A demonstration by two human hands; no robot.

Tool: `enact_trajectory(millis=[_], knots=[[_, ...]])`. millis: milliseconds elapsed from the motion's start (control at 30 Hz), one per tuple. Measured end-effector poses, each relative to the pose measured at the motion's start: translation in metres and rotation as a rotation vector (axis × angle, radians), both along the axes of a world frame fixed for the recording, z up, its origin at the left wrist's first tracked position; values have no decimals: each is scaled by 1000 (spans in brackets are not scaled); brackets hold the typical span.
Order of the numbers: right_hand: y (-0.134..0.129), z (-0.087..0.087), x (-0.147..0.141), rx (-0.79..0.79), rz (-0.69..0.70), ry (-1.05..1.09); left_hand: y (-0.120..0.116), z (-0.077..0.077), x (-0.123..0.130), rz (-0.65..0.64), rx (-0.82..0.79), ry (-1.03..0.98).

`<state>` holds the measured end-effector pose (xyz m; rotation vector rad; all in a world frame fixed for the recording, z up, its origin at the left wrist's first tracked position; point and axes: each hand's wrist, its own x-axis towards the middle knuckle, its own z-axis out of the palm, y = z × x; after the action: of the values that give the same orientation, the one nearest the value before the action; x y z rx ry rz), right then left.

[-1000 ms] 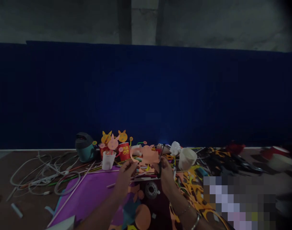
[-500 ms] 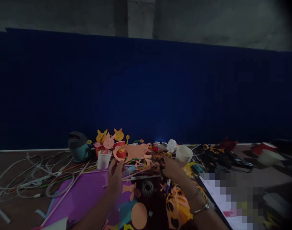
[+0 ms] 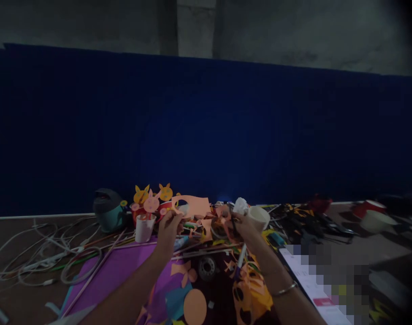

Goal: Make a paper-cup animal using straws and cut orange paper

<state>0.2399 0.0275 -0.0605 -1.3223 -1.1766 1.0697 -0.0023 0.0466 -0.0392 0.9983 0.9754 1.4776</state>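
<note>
My left hand [image 3: 169, 225] is closed, pinching the lower left edge of a peach sheet of paper [image 3: 199, 206] with a large round hole cut in it. The sheet stands raised above the clutter. My right hand [image 3: 244, 225] is closed too, with a thin dark thing at its fingers that is too dim to name. Right beside those fingertips is a crumpled-looking peach paper scrap [image 3: 224, 216]; whether they hold it I cannot tell. Behind my left hand, paper animal heads [image 3: 151, 201] on sticks rise from a white cup [image 3: 145, 229] and red cups.
Purple sheets [image 3: 119, 271] lie at the left, near tangled white cables [image 3: 63, 243] and a teal and dark grey container [image 3: 108, 212]. A tape roll [image 3: 206, 268], a peach oval [image 3: 195, 307] and cut-out scraps [image 3: 251, 293] lie in front. A white bowl [image 3: 259, 219] stands right.
The peach sheet has tilted up and now shows a straight right edge, apart from the scrap by my right hand. My right hand has moved slightly right, my left slightly up and right.
</note>
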Motion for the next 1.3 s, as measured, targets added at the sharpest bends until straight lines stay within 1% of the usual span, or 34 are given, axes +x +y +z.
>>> enact_trajectory(millis=[100, 233, 300, 367, 467, 533, 600, 700, 800, 867, 967, 1067, 1167, 1300], knots=[[-3, 1, -1, -57, -5, -20, 4, 7, 6, -49, -8, -10], [-4, -1, -1, -70, 11, -133, 0, 5, 8, -65, -18, -18], [-3, 0, -2, -40, 1, -226, -4, 3, 7, -43, -38, -25], [-3, 1, -3, 9, -41, -333, -6, 5, 4, -9, -59, -41], [-5, 2, -8, 99, -132, -478, -9, 14, 1, 50, -73, -74], [-6, 1, -16, 155, -153, -555, -12, 22, 0, 83, -71, -96], [-8, -2, -27, 191, -106, -605, -17, 29, -2, 108, -63, -112], [-12, -8, -45, 212, 49, -639, -30, 30, -6, 136, -59, -117], [-16, -13, -55, 210, 157, -671, -47, 22, -15, 151, -71, -100], [-17, -15, -57, 195, 179, -680, -59, 14, -23, 148, -79, -74], [-16, -18, -54, 185, 175, -675, -70, -1, -38, 139, -89, -20], [-14, -21, -49, 193, 173, -649, -73, -17, -51, 161, -95, 20], [-13, -26, -49, 193, 188, -589, -73, -32, -59, 193, -86, 54], [-10, -29, -51, 186, 190, -451, -73, -43, -63, 247, -47, 105]])
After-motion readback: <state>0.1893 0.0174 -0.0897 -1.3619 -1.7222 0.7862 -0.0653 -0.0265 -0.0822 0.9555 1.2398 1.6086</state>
